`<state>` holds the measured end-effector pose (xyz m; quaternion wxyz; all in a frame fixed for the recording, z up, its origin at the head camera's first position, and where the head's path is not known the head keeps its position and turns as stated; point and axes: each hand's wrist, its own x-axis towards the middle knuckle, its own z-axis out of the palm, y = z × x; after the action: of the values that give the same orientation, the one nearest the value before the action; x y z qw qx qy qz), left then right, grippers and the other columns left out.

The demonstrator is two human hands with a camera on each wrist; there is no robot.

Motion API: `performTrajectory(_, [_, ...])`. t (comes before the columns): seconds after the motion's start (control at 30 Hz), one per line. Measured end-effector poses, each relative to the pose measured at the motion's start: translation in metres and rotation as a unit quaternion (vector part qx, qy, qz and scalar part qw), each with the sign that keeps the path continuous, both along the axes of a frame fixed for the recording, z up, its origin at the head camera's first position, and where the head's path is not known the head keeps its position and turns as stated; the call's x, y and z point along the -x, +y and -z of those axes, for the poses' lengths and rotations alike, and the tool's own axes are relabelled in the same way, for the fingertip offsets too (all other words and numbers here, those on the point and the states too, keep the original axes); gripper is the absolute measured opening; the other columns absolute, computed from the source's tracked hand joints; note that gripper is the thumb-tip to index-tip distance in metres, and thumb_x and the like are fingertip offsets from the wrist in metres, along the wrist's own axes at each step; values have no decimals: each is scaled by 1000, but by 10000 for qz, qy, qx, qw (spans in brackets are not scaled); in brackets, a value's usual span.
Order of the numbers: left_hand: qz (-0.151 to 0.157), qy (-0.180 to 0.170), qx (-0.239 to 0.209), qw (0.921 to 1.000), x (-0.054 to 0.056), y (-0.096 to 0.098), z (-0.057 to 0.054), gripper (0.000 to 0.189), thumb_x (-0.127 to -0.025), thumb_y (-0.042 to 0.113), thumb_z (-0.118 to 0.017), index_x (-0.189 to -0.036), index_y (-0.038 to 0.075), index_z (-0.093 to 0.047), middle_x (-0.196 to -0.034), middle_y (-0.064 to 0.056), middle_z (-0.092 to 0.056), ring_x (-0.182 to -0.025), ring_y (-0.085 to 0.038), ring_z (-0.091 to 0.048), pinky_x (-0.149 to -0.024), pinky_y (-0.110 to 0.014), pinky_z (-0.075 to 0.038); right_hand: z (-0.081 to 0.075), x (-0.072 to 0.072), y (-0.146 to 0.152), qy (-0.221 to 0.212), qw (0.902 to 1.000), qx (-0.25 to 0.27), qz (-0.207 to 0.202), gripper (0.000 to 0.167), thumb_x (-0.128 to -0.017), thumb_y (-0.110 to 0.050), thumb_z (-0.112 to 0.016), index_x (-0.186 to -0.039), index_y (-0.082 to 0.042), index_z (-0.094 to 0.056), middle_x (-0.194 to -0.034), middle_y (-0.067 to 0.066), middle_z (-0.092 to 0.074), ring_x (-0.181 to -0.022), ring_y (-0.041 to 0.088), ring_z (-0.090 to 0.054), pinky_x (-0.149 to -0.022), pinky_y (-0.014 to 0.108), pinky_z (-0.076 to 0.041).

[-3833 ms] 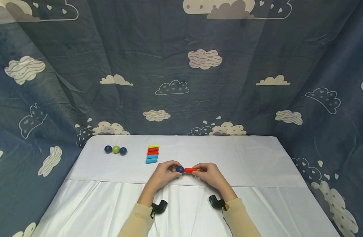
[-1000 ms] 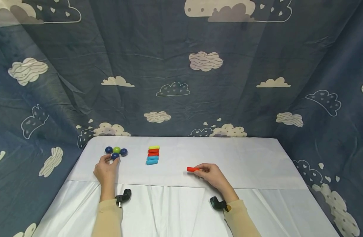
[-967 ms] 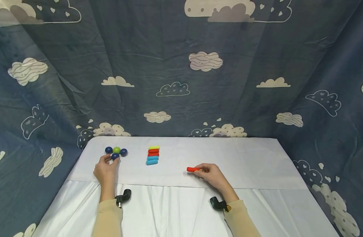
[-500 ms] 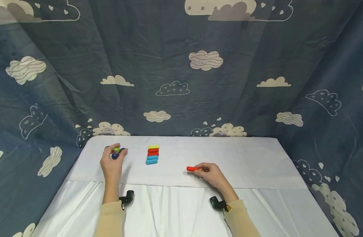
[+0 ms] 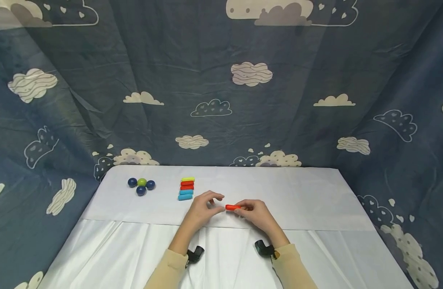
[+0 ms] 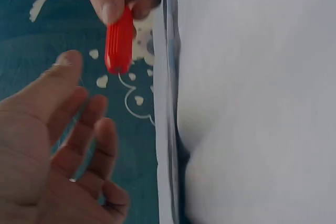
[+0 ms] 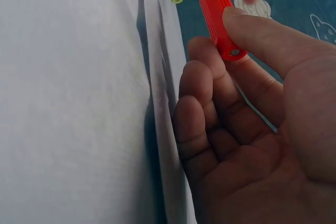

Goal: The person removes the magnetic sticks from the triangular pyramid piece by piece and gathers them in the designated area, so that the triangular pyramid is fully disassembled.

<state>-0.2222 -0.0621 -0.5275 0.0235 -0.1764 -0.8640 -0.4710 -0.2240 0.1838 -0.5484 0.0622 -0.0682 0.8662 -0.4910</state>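
Between thumb and fingers my right hand pinches a short red ridged rod, held level above the table. In the right wrist view a small metallic dot shows on the near end of the rod. My left hand is just left of the rod's free end, thumb and fingers spread apart with nothing between them. The left wrist view shows a gap between its fingertips and the rod. At the table's far left, a green ball sits among three dark blue balls.
A neat column of rods lies left of centre: a yellow rod at the back, two red rods, then two light blue rods in front. White cloth covers the table. A dark cloud-print curtain hangs behind.
Earlier the left hand held a blue ball against the red rod. It set that ball in front of the green one, then came back right, without a ball, to the rod. The right hand keeps its pinch.
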Motion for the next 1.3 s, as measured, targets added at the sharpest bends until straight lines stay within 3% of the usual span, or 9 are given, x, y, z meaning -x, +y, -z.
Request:
performTrajectory(0.17, [124, -168, 133, 9997, -3, 7, 6, 34, -92, 26, -84, -123, 16, -78, -110, 3, -77, -90, -11, -63, -78, -25, -52, -2, -2, -4, 162, 9998, -50, -119, 21, -91, -28, -85, -107, -14, -83, -83, -3, -74, -73, 13, -57, -63, 22, -44])
performTrajectory(0.4, [72, -427, 152, 9989, -3, 6, 11, 21, -91, 26, -85, -110, 18, -80, -96, 6, -76, -79, -5, -59, -72, -22, -49, -3, -4, -11, 233, 9994, -97, -236, 20, -91, -27, -85, -107, -14, -83, -83, -3, -75, -71, 11, -57, -62, 21, -46])
performTrajectory(0.6, [-53, -497, 173, 9986, -5, 0, 9, 13, -92, 27, -84, -103, 24, -81, -93, 10, -75, -81, -6, -60, -74, -23, -49, -4, -6, -21, 384, 9989, -161, -213, 20, -91, -23, -85, -108, -13, -82, -80, -4, -73, -69, 9, -58, -62, 20, -47])
performTrajectory(0.8, [-202, -419, 90, 9989, -5, -13, 3, 13, -90, 24, -86, -101, 21, -82, -95, 5, -78, -79, -7, -61, -71, -23, -49, -9, -6, -35, 705, 9974, 8, -134, 22, -91, -14, -84, -110, -8, -75, -80, -2, -72, -68, 7, -58, -63, 19, -47])
performTrajectory(0.9, [-399, -385, 56, 9984, -4, -24, 0, 13, -89, 21, -87, -101, 21, -82, -95, 5, -79, -81, -8, -61, -71, -23, -49, -15, -5, -47, 690, 9974, 162, -147, 17, -91, -12, -83, -102, -8, -72, -81, -1, -73, -68, 8, -59, -61, 19, -48])
performTrajectory(1.1, [-1111, -250, -78, 9935, -4, -50, -5, 19, -87, 19, -88, -104, 14, -81, -90, 2, -78, -78, -8, -60, -67, -22, -47, -22, 5, -81, 637, 9973, 242, -270, 14, -93, -14, -81, -101, -7, -72, -84, 2, -78, -66, 8, -62, -59, 20, -50])
performTrajectory(1.3, [-1729, -457, 148, 9838, -6, -72, -6, 15, -87, 22, -89, -98, 15, -82, -91, 0, -80, -80, -10, -61, -68, -23, -45, -20, 11, -112, 501, 9976, 361, -316, 14, -95, -16, -80, -102, -6, -73, -82, 4, -80, -64, 6, -66, -59, 19, -51])
